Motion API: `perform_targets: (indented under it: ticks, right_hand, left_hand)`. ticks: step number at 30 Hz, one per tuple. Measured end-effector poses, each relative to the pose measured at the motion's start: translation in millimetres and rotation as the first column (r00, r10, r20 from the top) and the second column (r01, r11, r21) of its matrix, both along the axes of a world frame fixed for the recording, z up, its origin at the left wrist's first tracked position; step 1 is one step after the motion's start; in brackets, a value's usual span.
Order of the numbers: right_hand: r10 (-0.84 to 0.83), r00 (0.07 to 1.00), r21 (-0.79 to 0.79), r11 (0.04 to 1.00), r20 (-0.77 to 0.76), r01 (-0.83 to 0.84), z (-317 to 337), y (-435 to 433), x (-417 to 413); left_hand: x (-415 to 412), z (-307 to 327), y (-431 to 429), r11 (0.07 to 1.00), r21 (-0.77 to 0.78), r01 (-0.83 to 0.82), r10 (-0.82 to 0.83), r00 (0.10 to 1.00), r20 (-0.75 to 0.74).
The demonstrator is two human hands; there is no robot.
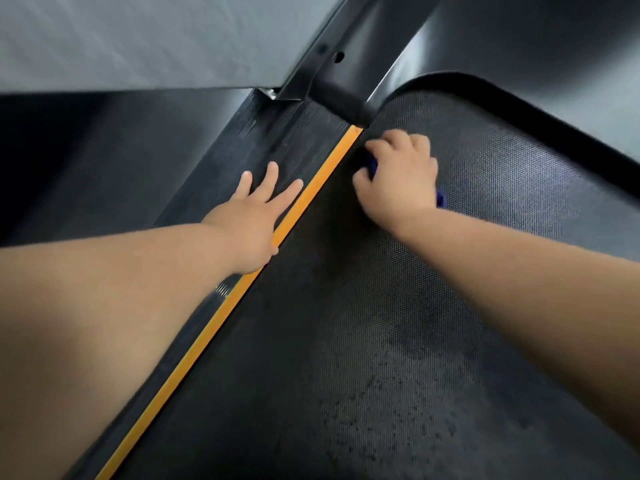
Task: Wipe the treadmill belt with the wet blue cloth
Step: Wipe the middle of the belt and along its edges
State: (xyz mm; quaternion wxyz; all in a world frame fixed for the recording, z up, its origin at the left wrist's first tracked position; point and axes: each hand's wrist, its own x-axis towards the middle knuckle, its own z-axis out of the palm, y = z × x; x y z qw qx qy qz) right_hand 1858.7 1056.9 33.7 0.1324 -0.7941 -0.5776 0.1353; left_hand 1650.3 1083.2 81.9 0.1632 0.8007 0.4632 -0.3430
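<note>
The dark textured treadmill belt (398, 323) fills the lower right of the head view. My right hand (398, 174) grips the blue cloth (440, 198) against the belt near its far left corner; only small bits of blue show beside the palm and between thumb and fingers. My left hand (256, 216) rests flat with straight fingers on the ribbed black side rail (277, 140), its edge on the orange strip (221, 313) that runs between rail and belt.
A black upright post (332, 64) rises from the rail's far end. The glossy black motor cover (519, 43) curves round the belt's front. Grey floor (121, 39) lies beyond the rail at upper left.
</note>
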Motion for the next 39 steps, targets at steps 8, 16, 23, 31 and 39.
perform_targets:
  ticks: [8,16,23,31,39]
  right_hand:
    - [0.341,0.930,0.148,0.935,-0.138,-0.321,-10.9,-35.2,-31.6]
    - [-0.032,0.992,0.004,0.999,-0.119,0.032,-4.3,-5.0,-52.1]
    - [0.219,0.974,0.177,0.962,-0.058,-0.206,-13.2,-20.0,-26.2]
    - [0.144,0.986,-0.016,0.989,-0.088,-0.146,6.7,-20.6,-33.4]
    - [0.272,0.956,0.069,0.957,0.107,-0.280,-6.4,-19.9,2.5]
  left_hand:
    - [-4.9,-1.6,4.1,0.998,0.017,0.063,-0.063,0.998,0.012]
    - [-4.7,-1.1,2.9,1.000,-0.012,0.022,-0.022,1.000,0.018]
    - [-5.6,-1.6,3.3,0.999,0.023,0.049,-0.049,0.999,-0.007]
    - [-3.9,2.6,5.6,0.997,0.002,0.080,-0.080,0.995,-0.057]
    - [-6.4,0.4,6.4,0.997,0.015,0.072,-0.071,0.996,-0.059]
